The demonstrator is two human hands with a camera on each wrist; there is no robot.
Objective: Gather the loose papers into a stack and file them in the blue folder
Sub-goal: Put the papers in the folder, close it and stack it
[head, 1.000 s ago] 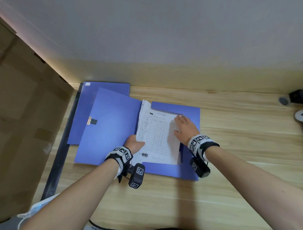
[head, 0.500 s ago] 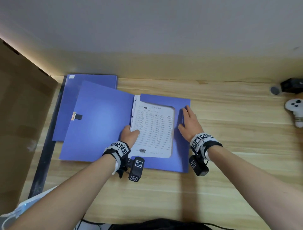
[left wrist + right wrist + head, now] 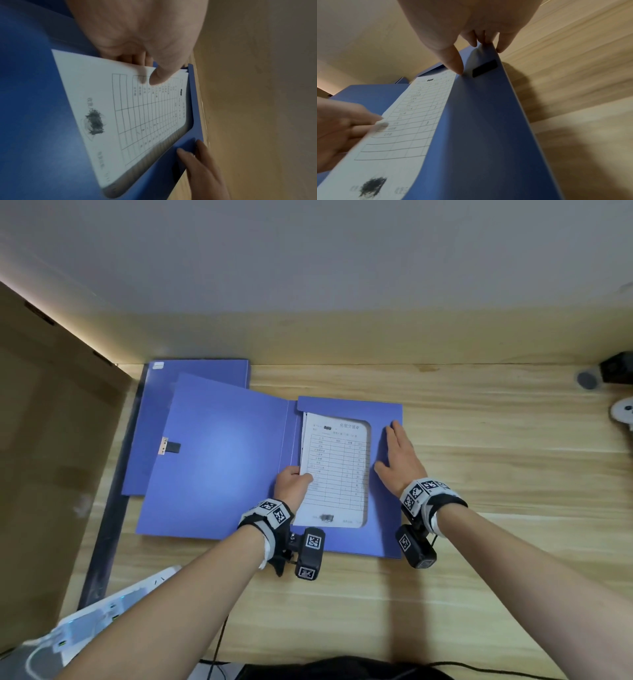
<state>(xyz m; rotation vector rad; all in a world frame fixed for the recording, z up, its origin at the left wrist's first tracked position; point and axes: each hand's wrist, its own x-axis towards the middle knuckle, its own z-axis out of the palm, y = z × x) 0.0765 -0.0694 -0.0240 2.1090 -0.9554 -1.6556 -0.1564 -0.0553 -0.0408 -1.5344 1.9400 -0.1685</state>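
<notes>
A blue folder (image 3: 222, 460) lies open on the wooden desk, its cover flat to the left. In its right half a stack of printed papers (image 3: 337, 470) sits tucked under the blue pocket flap (image 3: 383, 508). My left hand (image 3: 294, 482) pinches the papers' left edge, thumb on top (image 3: 160, 75) and fingers beneath. My right hand (image 3: 399, 458) lies flat with straight fingers on the flap's right edge, fingertips (image 3: 458, 66) touching the blue surface (image 3: 479, 121). The papers (image 3: 406, 119) show a table grid and a dark smudge near the bottom.
A second blue folder (image 3: 191, 371) lies closed under the open one at the back left. A brown cardboard panel (image 3: 51, 457) stands along the left. A white power strip (image 3: 102, 611) sits at the near left; a white controller (image 3: 621, 412) and black device (image 3: 616, 368) at the far right.
The papers went from lying skewed on the folder to sitting straight under the pocket flap. My right hand came off the sheet onto the flap's right edge.
</notes>
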